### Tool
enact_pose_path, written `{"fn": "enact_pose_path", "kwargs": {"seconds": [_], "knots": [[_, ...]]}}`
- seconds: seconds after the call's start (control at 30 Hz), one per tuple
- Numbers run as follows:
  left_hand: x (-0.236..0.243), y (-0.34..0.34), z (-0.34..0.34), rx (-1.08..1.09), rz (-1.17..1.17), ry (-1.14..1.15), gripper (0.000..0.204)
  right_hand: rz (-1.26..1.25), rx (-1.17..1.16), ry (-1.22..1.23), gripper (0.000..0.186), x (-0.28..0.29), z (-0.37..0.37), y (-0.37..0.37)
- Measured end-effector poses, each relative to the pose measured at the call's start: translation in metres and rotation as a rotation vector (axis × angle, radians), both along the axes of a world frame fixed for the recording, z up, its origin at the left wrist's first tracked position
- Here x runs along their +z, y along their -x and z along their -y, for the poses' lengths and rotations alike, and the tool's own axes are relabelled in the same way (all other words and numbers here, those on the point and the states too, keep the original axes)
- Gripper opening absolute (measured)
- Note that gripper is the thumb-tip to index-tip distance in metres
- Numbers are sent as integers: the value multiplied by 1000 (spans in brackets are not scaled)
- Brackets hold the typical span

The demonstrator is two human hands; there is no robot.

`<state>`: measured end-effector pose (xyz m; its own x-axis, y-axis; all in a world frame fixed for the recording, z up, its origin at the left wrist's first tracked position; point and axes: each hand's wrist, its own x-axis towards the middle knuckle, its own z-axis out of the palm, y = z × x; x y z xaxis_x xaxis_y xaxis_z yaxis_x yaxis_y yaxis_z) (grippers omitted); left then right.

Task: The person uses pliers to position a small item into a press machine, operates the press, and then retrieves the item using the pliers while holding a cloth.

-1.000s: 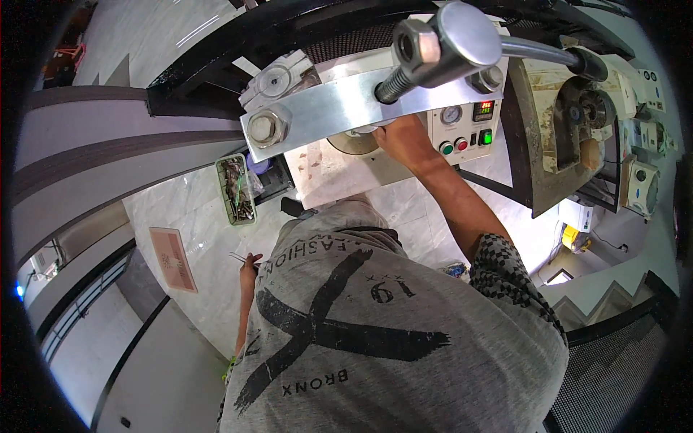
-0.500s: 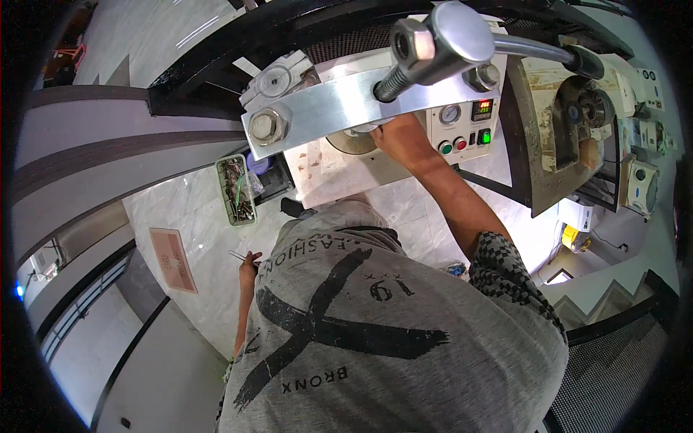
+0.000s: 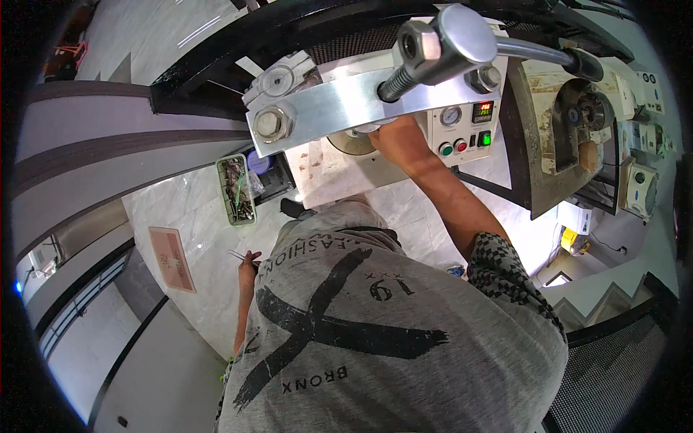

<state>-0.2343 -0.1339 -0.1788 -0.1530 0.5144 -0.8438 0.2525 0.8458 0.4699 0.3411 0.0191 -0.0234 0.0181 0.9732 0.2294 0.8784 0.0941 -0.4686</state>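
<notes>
My right hand (image 3: 398, 144) reaches from the lower right under a thick metal bar (image 3: 325, 112) with big bolts and a threaded screw with a cylindrical head (image 3: 462, 36). Its closed fingertips are at a round metal piece (image 3: 364, 131) on the white machine (image 3: 325, 180); what they grip is hidden. Right of it is the control panel (image 3: 462, 126) with a gauge, display and coloured buttons. My left hand (image 3: 247, 267) hangs low beside my grey shirt, closed on thin metal tweezers (image 3: 237, 255).
A tub of small metal parts (image 3: 236, 189) and a purple lid (image 3: 258, 162) sit left of the machine. Another machine (image 3: 545, 159) stands at right. A pink board (image 3: 172, 260) lies on the marble floor (image 3: 202, 310). A black mesh railing (image 3: 606, 368) is at lower right.
The metal bar and screw head sit very slightly further right in view than earlier. Both my hands stay almost exactly where they were.
</notes>
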Motion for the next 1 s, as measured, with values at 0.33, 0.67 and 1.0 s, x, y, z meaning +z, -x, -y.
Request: {"fn": "enact_pose_path", "kwargs": {"seconds": [0.33, 0.67, 1.0], "knots": [[10, -4, 1, -93, -175, 30, 59, -59, -22, 77, 19, 20, 3, -1], [17, -9, -2, -14, -6, -38, 58, -98, -2, 18, 17, 11, -1, -1], [8, -7, -2, -83, -75, -65, 55, -102, -24, 26, 16, 26, 3, -1]]}}
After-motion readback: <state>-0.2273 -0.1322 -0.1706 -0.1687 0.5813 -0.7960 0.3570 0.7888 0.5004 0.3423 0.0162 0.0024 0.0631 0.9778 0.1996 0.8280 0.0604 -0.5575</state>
